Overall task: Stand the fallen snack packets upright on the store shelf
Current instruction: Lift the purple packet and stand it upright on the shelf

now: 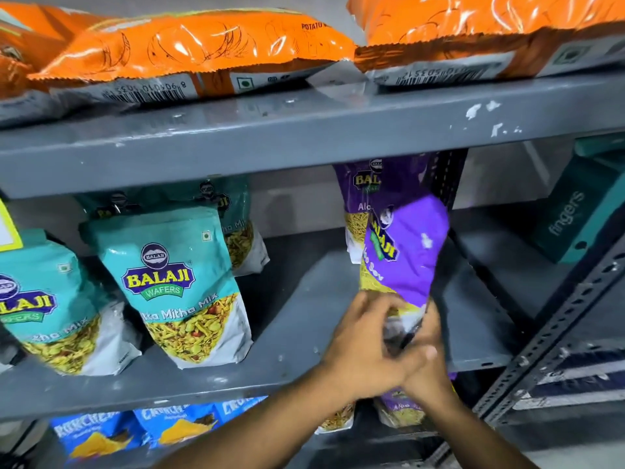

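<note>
Fingers point(378, 308): those of the left hand point(363, 350) curl over the bottom edge of a glossy purple plastic snack packet point(409, 252) printed with yellow sev; those of the right hand point(427, 363) are clamped on the same bottom edge from the near right side. Both hands meet at the packet's base; motion blur hides the exact finger placement.

Held item: the purple packet rises straight up from the fingers, top tilted slightly left, its base at or just above the grey painted metal middle shelf point(304, 370). Whether the base touches the shelf cannot be told.

Behind the fingers: a second purple sev packet point(358, 198), upright at the back of the shelf, partly covered by the held one.

Left of the fingers: three teal plastic mix packets point(176, 286), standing and leaning back, well apart from the hands.

Above the fingers: flat-lying orange foil chip bags point(189, 52) on the upper grey shelf.

Below the fingers: more purple packets and blue chip bags point(169, 424) on the lower shelf.

Step in hand (judged): seating the purple packet upright in front of its twin.

Next move calls for: flattening the bottom gusset onto the shelf, squaring the packet vertical, then letting go gently so it does not tip forward.
</note>
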The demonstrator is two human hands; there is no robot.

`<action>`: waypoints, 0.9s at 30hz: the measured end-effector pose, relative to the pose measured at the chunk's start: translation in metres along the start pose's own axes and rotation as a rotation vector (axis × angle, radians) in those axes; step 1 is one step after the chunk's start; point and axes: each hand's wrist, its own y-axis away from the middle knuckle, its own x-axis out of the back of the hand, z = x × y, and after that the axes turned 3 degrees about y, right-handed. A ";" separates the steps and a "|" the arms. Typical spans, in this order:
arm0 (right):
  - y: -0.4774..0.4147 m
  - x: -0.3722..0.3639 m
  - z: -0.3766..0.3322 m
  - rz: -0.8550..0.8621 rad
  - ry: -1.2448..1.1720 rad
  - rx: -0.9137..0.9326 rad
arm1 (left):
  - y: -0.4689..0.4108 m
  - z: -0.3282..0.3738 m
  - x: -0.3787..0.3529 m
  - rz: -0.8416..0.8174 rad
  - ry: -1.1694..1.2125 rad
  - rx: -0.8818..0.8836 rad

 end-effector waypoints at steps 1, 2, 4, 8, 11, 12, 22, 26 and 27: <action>-0.009 0.007 0.005 0.024 0.088 0.002 | 0.001 0.000 0.004 -0.042 0.034 -0.065; -0.018 0.016 0.012 0.008 0.185 -0.008 | 0.001 -0.003 0.007 -0.031 0.089 -0.097; -0.037 0.029 0.026 -0.108 0.263 -0.065 | -0.004 -0.018 0.013 0.148 0.156 -0.065; -0.072 0.054 0.037 -0.440 0.013 -0.196 | -0.026 -0.061 0.028 0.233 0.189 0.203; -0.089 0.067 0.030 -0.544 0.011 -0.242 | -0.045 -0.081 0.029 -0.012 0.323 0.277; -0.091 0.069 0.030 -0.556 0.025 -0.243 | -0.049 -0.084 0.025 -0.056 0.372 0.259; -0.075 0.050 0.036 -0.240 -0.029 -0.261 | -0.051 -0.077 -0.008 0.150 0.207 0.301; -0.072 0.049 0.040 -0.148 -0.023 -0.260 | -0.046 -0.067 -0.012 0.150 0.163 0.311; -0.071 0.049 0.040 -0.146 -0.028 -0.258 | -0.044 -0.066 -0.013 0.149 0.162 0.313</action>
